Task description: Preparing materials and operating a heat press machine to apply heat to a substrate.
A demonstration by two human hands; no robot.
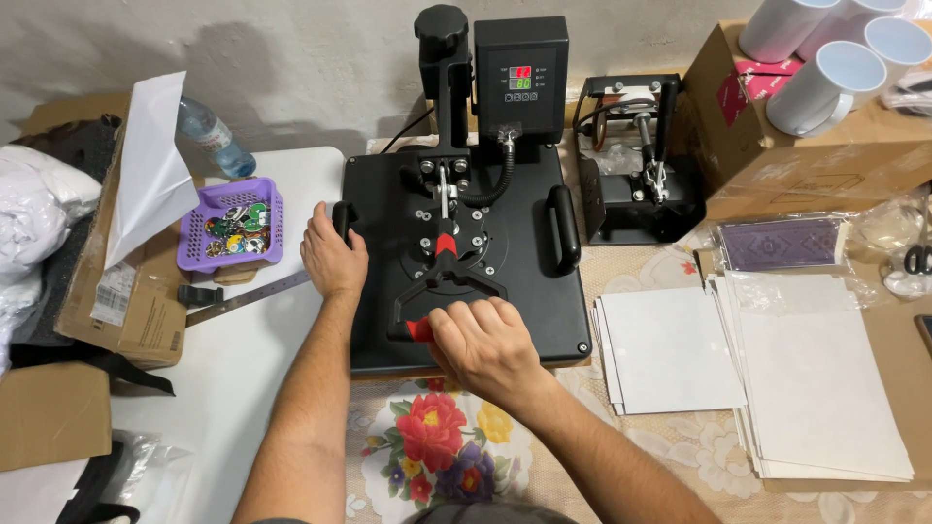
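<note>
Heat press (466, 262): a black, heavy-looking, rigid machine is sitting mid-table on the flowered cloth (437, 451), its plate lying closed.
Lever (442, 291): the red-tipped bar is reaching toward the near edge; its padded end looks like the surest place to grasp.
Right hand (485, 344): it is clenching around that red grip.
Left hand (332, 257): it is wrapping the left side handle (341, 218), likely bracing the press.
Left: a purple basket (231, 225) and steel ruler (248, 298) are lying nearby.
Right: white sheets (670, 349) are lying stacked; white mugs (825, 49) are resting on a far box.
</note>
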